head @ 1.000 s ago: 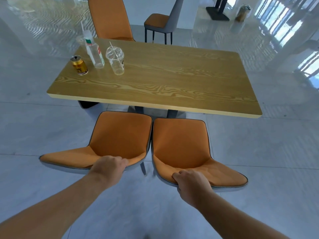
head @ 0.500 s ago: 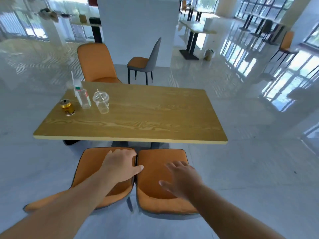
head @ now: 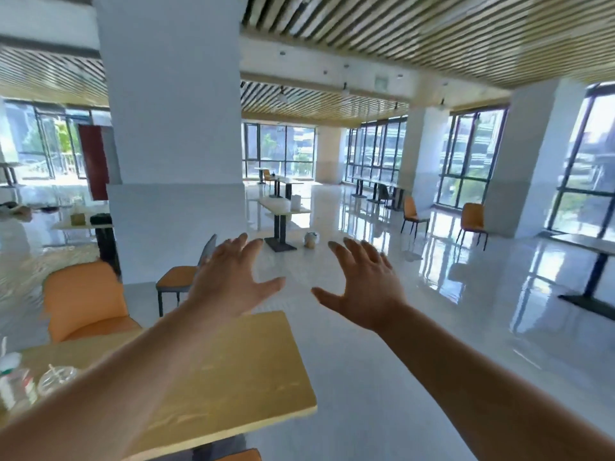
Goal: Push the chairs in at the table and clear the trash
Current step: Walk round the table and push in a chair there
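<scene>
Both hands are raised in mid-air with fingers spread wide, gripping nothing: the left hand [head: 229, 281] above the far end of the wooden bench [head: 233, 377], the right hand [head: 364, 287] out over bare floor to the bench's right. The bench's long axis runs from the near left toward the far right, its right corner jutting toward the open floor. At its left edge, blurred, stand a clear plastic bottle [head: 15, 384] and a clear lidded cup [head: 55, 382], upright and just beside each other. An orange chair [head: 83, 301] stands at the bench's far side, its back rising above the top and its seat facing the bench. A sliver of another orange chair seat [head: 241, 455] shows at the bottom edge, just beside the bench's near edge. Farther off, near a white pillar [head: 173, 128], a grey-backed chair with an orange seat [head: 181, 277] stands apart from the bench, facing left.
</scene>
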The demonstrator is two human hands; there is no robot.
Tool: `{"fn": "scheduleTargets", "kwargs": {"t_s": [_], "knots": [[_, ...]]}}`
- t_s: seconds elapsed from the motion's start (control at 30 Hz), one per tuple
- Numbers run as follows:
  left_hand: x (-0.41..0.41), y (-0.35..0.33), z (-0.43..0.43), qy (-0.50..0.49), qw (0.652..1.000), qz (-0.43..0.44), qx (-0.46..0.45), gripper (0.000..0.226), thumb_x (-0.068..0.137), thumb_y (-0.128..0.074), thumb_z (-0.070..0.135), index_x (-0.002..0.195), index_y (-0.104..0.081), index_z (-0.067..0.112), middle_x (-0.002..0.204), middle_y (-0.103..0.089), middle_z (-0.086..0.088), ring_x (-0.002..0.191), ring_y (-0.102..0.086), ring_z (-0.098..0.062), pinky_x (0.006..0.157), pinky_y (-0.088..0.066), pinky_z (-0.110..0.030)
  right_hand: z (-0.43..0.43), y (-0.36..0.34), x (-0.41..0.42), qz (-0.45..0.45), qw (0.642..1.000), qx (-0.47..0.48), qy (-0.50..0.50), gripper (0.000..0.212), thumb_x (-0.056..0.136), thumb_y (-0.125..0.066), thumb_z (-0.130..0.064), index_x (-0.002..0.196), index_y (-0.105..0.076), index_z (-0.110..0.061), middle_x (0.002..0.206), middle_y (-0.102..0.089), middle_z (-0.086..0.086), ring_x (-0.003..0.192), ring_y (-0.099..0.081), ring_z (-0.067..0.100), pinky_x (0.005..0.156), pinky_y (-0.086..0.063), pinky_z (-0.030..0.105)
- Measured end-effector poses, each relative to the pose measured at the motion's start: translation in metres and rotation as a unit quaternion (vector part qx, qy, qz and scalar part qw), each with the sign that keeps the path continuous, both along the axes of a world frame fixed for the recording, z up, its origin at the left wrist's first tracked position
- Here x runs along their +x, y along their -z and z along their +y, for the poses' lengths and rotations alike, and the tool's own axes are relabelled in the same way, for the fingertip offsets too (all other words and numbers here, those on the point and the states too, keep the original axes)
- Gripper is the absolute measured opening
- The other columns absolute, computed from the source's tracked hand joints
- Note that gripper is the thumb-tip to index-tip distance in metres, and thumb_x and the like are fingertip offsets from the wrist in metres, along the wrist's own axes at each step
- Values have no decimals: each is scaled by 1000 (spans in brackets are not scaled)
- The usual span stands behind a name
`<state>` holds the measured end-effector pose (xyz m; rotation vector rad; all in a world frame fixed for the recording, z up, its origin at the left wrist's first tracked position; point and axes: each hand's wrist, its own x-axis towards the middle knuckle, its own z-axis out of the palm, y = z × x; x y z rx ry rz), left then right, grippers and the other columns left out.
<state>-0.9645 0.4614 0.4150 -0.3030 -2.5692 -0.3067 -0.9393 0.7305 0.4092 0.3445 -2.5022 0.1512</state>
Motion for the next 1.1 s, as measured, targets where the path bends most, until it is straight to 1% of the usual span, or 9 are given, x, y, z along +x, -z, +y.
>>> {"fn": "scheduleTargets", "kwargs": {"t_s": [0.1, 0.17, 0.23, 0.37, 0.5, 0.7, 0.83, 0.9, 1.1], "knots": [[4, -54, 84, 27, 998, 49, 20, 104, 72, -41, 96, 155, -35, 34, 166, -32, -3, 148, -33, -29, 116, -34, -58, 79, -53, 10, 43, 999, 5, 14, 100, 81, -39, -91, 161, -21, -33, 169, -27, 4, 153, -22, 35, 122, -23, 57], [5, -74, 137, 46, 996, 75, 25, 101, 73, -43, 94, 154, -37, 34, 164, -37, -2, 145, -37, -30, 114, -36, -56, 129, -81, 15, 68, 997, 12, 24, 99, 82, -39, -90, 161, -23, -33, 168, -29, 5, 152, -24, 35, 121, -26, 57], [1, -87, 185, 63, 994, 89, 27, 98, 75, -48, 92, 154, -36, 35, 165, -36, -1, 146, -35, -29, 115, -36, -55, 175, -102, 18, 89, 995, 25, 35, 98, 82, -37, -90, 161, -24, -32, 167, -32, 5, 152, -26, 35, 120, -27, 56], [-23, -98, 263, 85, 992, 96, 22, 99, 75, -51, 93, 155, -36, 36, 165, -35, 0, 149, -32, -26, 117, -34, -53, 254, -117, 10, 110, 992, 24, 63, 96, 83, -42, -86, 160, -27, -31, 164, -37, 4, 150, -29, 32, 120, -28, 52], [-66, -101, 329, 111, 990, 88, 16, 103, 71, -39, 96, 156, -34, 37, 167, -32, 1, 150, -29, -24, 118, -31, -55, 312, -114, -22, 111, 990, 19, 88, 94, 83, -45, -85, 159, -30, -31, 163, -37, 3, 148, -31, 29, 117, -29, 51], [-175, -91, 408, 149, 983, 109, 2, 102, 73, -36, 95, 156, -34, 35, 166, -34, -2, 150, -30, -28, 119, -30, -57, 377, -103, -118, 102, 986, 33, 125, 92, 84, -44, -85, 157, -32, -31, 158, -45, 4, 144, -37, 30, 114, -33, 50], [-272, -91, 444, 161, 979, 121, -19, 100, 75, -34, 94, 155, -36, 34, 167, -32, -1, 151, -26, -28, 122, -22, -57, 415, -109, -197, 64, 982, 65, 166, 91, 83, -32, -90, 153, -39, -32, 150, -51, 0, 141, -39, 28, 113, -34, 49], [-318, -96, 462, 170, 978, 116, -34, 98, 77, -36, 93, 155, -36, 33, 166, -33, -1, 151, -26, -29, 121, -21, -56, 434, -117, -234, 46, 980, 69, 183, 91, 82, -29, -91, 151, -43, -33, 151, -51, 0, 142, -38, 28, 115, -34, 48], [-438, -106, 524, 191, 972, 126, -47, 94, 81, -45, 89, 152, -44, 26, 161, -43, -4, 146, -37, -29, 117, -31, -51, 491, -121, -340, 41, 977, 75, 198, 89, 83, -32, -91, 147, -46, -32, 152, -52, 0, 141, -42, 28, 114, -35, 47]]}}
